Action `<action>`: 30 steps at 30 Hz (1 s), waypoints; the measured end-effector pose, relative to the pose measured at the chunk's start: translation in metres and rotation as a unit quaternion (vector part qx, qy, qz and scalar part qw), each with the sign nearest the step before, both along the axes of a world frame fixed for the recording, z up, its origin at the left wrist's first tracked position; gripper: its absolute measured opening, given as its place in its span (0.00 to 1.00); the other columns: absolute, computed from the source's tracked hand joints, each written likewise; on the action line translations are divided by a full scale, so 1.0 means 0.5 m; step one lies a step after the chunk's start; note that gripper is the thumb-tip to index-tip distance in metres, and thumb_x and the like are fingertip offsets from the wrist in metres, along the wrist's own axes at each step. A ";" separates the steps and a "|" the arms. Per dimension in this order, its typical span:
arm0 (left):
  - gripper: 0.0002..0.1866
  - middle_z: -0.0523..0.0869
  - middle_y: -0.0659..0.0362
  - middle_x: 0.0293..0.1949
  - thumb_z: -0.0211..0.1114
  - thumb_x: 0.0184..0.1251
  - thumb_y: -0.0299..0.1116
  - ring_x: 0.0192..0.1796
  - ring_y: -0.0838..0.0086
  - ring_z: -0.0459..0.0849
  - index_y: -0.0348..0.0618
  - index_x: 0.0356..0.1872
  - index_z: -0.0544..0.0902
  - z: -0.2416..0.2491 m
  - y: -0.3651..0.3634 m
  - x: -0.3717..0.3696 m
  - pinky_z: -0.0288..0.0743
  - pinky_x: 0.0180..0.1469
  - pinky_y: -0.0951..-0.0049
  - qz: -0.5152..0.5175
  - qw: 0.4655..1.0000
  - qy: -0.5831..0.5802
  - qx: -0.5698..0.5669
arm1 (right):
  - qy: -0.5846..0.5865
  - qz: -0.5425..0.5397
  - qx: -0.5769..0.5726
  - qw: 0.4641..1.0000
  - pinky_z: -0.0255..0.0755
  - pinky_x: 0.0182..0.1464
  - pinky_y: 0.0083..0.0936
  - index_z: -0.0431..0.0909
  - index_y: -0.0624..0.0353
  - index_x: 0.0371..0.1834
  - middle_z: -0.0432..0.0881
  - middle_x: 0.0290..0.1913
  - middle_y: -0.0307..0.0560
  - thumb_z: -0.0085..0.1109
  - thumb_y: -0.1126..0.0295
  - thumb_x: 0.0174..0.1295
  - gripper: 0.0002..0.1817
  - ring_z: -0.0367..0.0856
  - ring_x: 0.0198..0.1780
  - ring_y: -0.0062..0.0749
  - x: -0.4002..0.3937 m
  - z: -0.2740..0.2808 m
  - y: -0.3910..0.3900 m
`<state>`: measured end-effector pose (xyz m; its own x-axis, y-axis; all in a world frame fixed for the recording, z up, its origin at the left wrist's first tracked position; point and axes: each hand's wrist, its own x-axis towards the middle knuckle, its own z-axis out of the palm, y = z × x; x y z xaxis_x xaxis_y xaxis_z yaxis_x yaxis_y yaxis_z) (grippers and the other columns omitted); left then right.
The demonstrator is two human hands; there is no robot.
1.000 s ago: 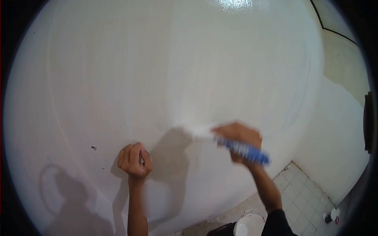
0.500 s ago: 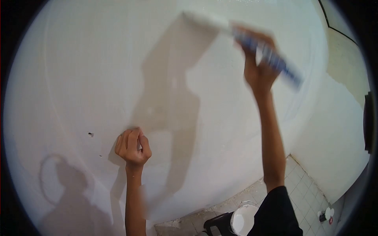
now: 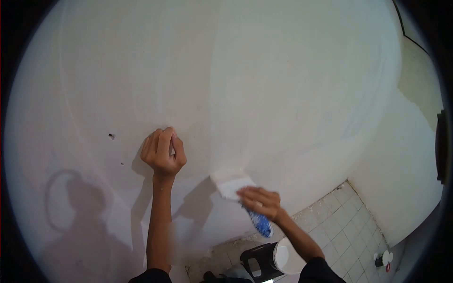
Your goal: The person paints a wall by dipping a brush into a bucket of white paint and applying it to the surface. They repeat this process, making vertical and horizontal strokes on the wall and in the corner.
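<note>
My right hand (image 3: 261, 202) is closed round a wide flat brush (image 3: 231, 186) with a white head and a blue-and-white handle, part of it hidden by the fingers. The brush's far edge lies against the pale wall (image 3: 292, 94), low and right of centre. To its left, my left hand (image 3: 164, 151) rests on the wall with curled fingers pressed together. Whether anything small is inside those fingers cannot be seen.
A white bucket (image 3: 289, 257) stands beside a black stool-like object (image 3: 257, 264) on the tiled floor (image 3: 337, 231). Small white and black items (image 3: 384, 259) lie at the lower right. A small hole (image 3: 112, 137) marks the wall at left.
My right hand has come down and left with the brush, from high on the wall to low on it. My left hand appears slightly higher in view, still on the wall.
</note>
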<state>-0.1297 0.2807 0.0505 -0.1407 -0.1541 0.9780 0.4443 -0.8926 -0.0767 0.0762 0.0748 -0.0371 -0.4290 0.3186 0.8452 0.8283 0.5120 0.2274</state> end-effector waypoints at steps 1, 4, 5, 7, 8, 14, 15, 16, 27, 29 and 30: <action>0.05 0.75 0.60 0.20 0.59 0.53 0.19 0.20 0.69 0.70 0.39 0.31 0.79 0.002 0.001 0.001 0.61 0.24 0.72 -0.004 1.000 -0.001 0.004 | -0.008 -0.005 -0.005 1.000 0.87 0.41 0.27 0.83 0.54 0.44 0.88 0.48 0.45 0.70 0.72 0.56 0.13 0.89 0.45 0.38 0.010 0.039 0.005; 0.05 0.75 0.60 0.20 0.59 0.53 0.19 0.20 0.69 0.70 0.40 0.30 0.79 0.000 -0.003 0.000 0.61 0.24 0.72 -0.007 1.000 0.000 0.004 | 0.018 0.005 0.002 1.000 0.86 0.40 0.28 0.88 0.57 0.41 0.90 0.43 0.45 0.73 0.76 0.50 0.13 0.90 0.43 0.37 0.028 0.184 0.037; 0.05 0.75 0.60 0.20 0.59 0.53 0.19 0.20 0.69 0.70 0.40 0.30 0.79 0.001 -0.003 -0.001 0.62 0.24 0.72 -0.006 1.000 -0.001 0.004 | 0.029 0.027 0.044 0.998 0.87 0.40 0.27 0.88 0.57 0.42 0.90 0.40 0.45 0.74 0.76 0.49 0.14 0.90 0.42 0.36 0.016 0.245 0.041; 0.05 0.75 0.60 0.20 0.59 0.53 0.19 0.20 0.70 0.70 0.40 0.30 0.79 0.004 -0.006 -0.001 0.62 0.24 0.72 -0.002 1.000 -0.002 0.000 | -0.034 0.033 0.132 0.990 0.86 0.44 0.28 0.88 0.57 0.39 0.90 0.39 0.44 0.76 0.77 0.46 0.14 0.90 0.42 0.35 0.022 0.348 0.052; 0.05 0.75 0.60 0.20 0.59 0.53 0.19 0.20 0.70 0.70 0.40 0.30 0.79 0.002 -0.008 -0.002 0.62 0.23 0.73 -0.001 1.000 0.000 -0.004 | -0.034 0.015 0.147 0.988 0.86 0.45 0.28 0.88 0.56 0.41 0.90 0.40 0.43 0.76 0.77 0.46 0.16 0.89 0.43 0.35 0.011 0.393 0.044; 0.05 0.75 0.60 0.19 0.60 0.53 0.18 0.19 0.70 0.70 0.40 0.30 0.79 0.001 -0.002 0.000 0.62 0.24 0.73 -0.009 1.000 -0.005 0.005 | -0.034 0.031 0.247 0.968 0.83 0.46 0.29 0.85 0.63 0.40 0.88 0.38 0.51 0.72 0.77 0.54 0.11 0.87 0.41 0.36 -0.035 0.485 0.034; 0.06 0.75 0.61 0.19 0.60 0.53 0.18 0.19 0.71 0.69 0.40 0.30 0.79 0.001 0.000 -0.001 0.62 0.24 0.73 -0.007 1.000 -0.002 0.006 | 0.002 0.037 0.218 0.975 0.83 0.47 0.29 0.86 0.59 0.43 0.89 0.41 0.50 0.73 0.77 0.51 0.14 0.88 0.43 0.37 -0.017 0.458 0.041; 0.06 0.75 0.61 0.19 0.60 0.52 0.18 0.19 0.71 0.69 0.40 0.30 0.79 0.000 0.001 -0.001 0.62 0.24 0.73 -0.006 1.000 0.001 0.008 | 0.037 0.042 0.189 0.980 0.84 0.48 0.30 0.87 0.55 0.45 0.89 0.44 0.49 0.74 0.76 0.49 0.17 0.89 0.46 0.39 -0.002 0.425 0.047; 0.06 0.76 0.62 0.20 0.60 0.47 0.19 0.19 0.71 0.71 0.40 0.28 0.80 -0.005 0.001 -0.003 0.60 0.23 0.74 0.009 1.000 0.002 0.002 | -0.002 -0.034 -0.075 0.997 0.87 0.44 0.28 0.85 0.53 0.47 0.88 0.48 0.46 0.72 0.72 0.55 0.15 0.89 0.46 0.36 -0.006 -0.080 -0.019; 0.06 0.76 0.61 0.20 0.60 0.47 0.19 0.19 0.70 0.71 0.40 0.28 0.80 -0.002 0.001 -0.007 0.60 0.23 0.73 0.010 1.000 0.006 -0.001 | -0.012 -0.018 -0.103 0.994 0.87 0.44 0.28 0.85 0.53 0.48 0.88 0.49 0.46 0.72 0.71 0.55 0.16 0.89 0.46 0.36 -0.004 -0.063 -0.025; 0.06 0.76 0.61 0.20 0.60 0.47 0.19 0.19 0.70 0.71 0.40 0.27 0.80 -0.001 0.001 -0.007 0.60 0.23 0.73 0.010 1.000 0.003 0.002 | -0.021 -0.008 -0.102 0.995 0.87 0.43 0.28 0.85 0.52 0.48 0.88 0.49 0.46 0.72 0.71 0.55 0.16 0.88 0.46 0.36 0.004 -0.031 -0.021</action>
<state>-0.1331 0.2812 0.0501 -0.1313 -0.1612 0.9781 0.4609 -0.8835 -0.0837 0.0781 0.0643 -0.0527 -0.4563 0.4889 0.7435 0.8287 0.5377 0.1551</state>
